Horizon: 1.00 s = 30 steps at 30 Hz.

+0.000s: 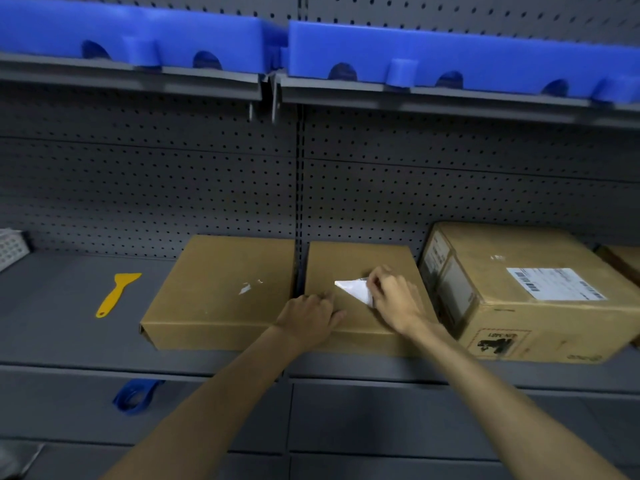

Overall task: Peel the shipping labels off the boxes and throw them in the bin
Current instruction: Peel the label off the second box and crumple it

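A grey metal shelf [69,327] with a matte, flat deck runs across the view, backed by a grey pegboard wall [156,188] dotted with regular small holes. Above it, two smooth blue plastic trays [450,53] with rounded moulded cut-outs sit side by side on an upper ledge. On the deck stand three plain brown cardboard boxes, with the corner of a fourth just showing at the far right edge. The tall box [533,299] on the right is the bulkiest, a scuffed cuboid bearing one flat white rectangular shipping label [554,284] on its top face and a dark printed mark on its front. The flat left box [221,292] is low and wide, with only small torn white paper scraps on its top. The flat middle box [360,299], just beside it, carries the white label [353,289] being worked: it is lifted into a creased triangular flap. The left hand [308,318] rests on the near left corner of the middle box, fingers curled down against the cardboard. The right hand [391,296] pinches the label's right end, fingers bunched together on the paper. One yellow plastic scraper [116,294], flat-bladed with a slim handle, lies well apart to the left. A white perforated basket [12,247] shows at the left edge.
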Available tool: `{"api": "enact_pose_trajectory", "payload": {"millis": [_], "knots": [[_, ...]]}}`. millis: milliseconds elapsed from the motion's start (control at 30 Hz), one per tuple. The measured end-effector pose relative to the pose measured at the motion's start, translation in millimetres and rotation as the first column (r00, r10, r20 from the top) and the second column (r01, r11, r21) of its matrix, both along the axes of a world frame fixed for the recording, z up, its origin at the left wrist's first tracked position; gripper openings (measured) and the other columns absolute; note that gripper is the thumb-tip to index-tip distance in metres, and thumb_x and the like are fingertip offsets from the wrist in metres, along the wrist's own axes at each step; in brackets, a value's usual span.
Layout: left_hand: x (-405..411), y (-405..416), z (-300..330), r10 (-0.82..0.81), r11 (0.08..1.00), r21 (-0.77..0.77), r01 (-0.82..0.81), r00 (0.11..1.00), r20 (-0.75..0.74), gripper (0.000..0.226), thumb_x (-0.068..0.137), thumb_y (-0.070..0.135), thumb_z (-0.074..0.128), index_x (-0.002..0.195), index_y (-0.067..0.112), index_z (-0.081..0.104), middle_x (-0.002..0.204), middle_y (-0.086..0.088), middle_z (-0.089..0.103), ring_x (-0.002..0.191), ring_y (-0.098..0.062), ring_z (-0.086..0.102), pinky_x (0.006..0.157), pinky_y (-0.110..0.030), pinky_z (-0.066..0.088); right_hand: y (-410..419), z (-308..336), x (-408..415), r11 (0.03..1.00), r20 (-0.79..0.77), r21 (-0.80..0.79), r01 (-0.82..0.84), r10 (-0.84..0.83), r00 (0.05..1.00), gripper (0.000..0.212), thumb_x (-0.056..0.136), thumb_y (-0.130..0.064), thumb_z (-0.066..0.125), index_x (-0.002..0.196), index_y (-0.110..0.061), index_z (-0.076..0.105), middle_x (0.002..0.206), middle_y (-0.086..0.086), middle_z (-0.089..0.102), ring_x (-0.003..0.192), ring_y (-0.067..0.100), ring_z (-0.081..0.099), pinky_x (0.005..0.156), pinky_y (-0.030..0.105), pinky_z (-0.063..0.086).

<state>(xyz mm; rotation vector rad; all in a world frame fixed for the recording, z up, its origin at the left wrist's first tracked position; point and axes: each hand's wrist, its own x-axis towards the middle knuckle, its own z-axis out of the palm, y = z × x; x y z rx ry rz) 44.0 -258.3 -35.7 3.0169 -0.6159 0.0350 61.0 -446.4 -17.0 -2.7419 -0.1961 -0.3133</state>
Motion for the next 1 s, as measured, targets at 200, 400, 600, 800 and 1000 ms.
{"api": "enact_pose_trajectory", "payload": {"millis": [200,400,600,800,1000], "knots": [[0,-2,3,0.019,1.0,0.006,-0.018,1.0,-0.021,0.055,0.102,0.048,0.03,0.131,0.003,0.045,0.121,-0.018,0.062,0.111,-0.038,0.058,0.087,-0.04,0.047,3,-6,-1,0.994,-0.05,0.089,-0.063,0.068,0.996,0.015,0.097,-0.019,0.044,0.094,-0.019,0.059,0.108,0.001,0.065,0.095,0.028,0.06,0.071,0.035,0.042],[-1,-3,5,0.023,1.0,0.011,-0.023,0.999,-0.024,0.054,0.102,0.047,0.03,0.129,0.003,0.047,0.121,-0.018,0.062,0.11,-0.038,0.059,0.088,-0.04,0.047,-1,3,-10,0.982,0.057,-0.126,-0.142,0.15,0.987,0.024,0.098,-0.035,0.044,0.109,-0.024,0.062,0.112,-0.002,0.061,0.094,0.027,0.063,0.074,0.037,0.048],[-3,-4,9,0.029,1.0,-0.009,-0.029,0.999,-0.044,0.054,0.102,0.047,0.031,0.129,0.004,0.047,0.121,-0.017,0.062,0.11,-0.036,0.059,0.087,-0.039,0.047,6,-13,-4,0.948,-0.013,-0.306,-0.086,0.086,0.996,0.031,0.093,-0.04,0.047,0.111,-0.019,0.06,0.123,-0.002,0.057,0.099,0.027,0.062,0.07,0.035,0.046],[-4,-8,14,0.049,0.998,0.041,-0.048,0.999,-0.012,0.054,0.102,0.048,0.031,0.123,0.003,0.053,0.119,-0.016,0.064,0.109,-0.034,0.06,0.087,-0.036,0.046,14,-13,-4,0.95,0.024,-0.287,-0.126,0.138,0.99,0.023,0.099,-0.025,0.039,0.101,-0.01,0.058,0.115,0.006,0.06,0.09,0.036,0.06,0.069,0.038,0.044],[-5,-8,14,0.069,0.997,0.041,-0.069,0.998,-0.006,0.054,0.101,0.05,0.031,0.12,0.006,0.056,0.119,-0.015,0.064,0.111,-0.033,0.059,0.088,-0.036,0.046,7,-8,6,0.918,-0.025,-0.34,-0.207,0.211,0.977,0.016,0.098,-0.015,0.038,0.098,-0.01,0.052,0.11,0.01,0.055,0.086,0.038,0.059,0.063,0.038,0.035]]}}
